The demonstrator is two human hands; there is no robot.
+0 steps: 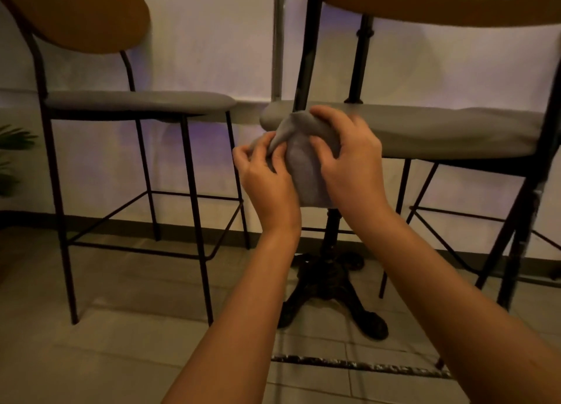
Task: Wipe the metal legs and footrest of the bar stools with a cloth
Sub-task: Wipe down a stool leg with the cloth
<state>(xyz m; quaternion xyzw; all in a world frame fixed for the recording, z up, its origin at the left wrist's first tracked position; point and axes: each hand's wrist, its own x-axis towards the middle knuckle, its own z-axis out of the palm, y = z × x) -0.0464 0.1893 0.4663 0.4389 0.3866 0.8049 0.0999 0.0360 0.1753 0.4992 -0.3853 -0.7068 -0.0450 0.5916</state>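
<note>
A grey cloth [305, 166] is bunched between both my hands at the middle of the view. My left hand [267, 175] pinches its left edge and my right hand [349, 157] grips its top and right side. The cloth hangs in the air in front of the right bar stool's grey seat [440, 133]. The left bar stool [136, 103] has thin black metal legs [194, 209] and a footrest bar [136, 250], apart from my hands. The right stool's legs [516, 251] stand at the right edge.
A black cast-iron table pedestal [331, 285] with spread feet stands on the tiled floor between the stools, under a round wooden tabletop [425, 2]. A white wall is behind. A plant [12, 157] shows at the far left. A metal strip [358, 365] crosses the floor.
</note>
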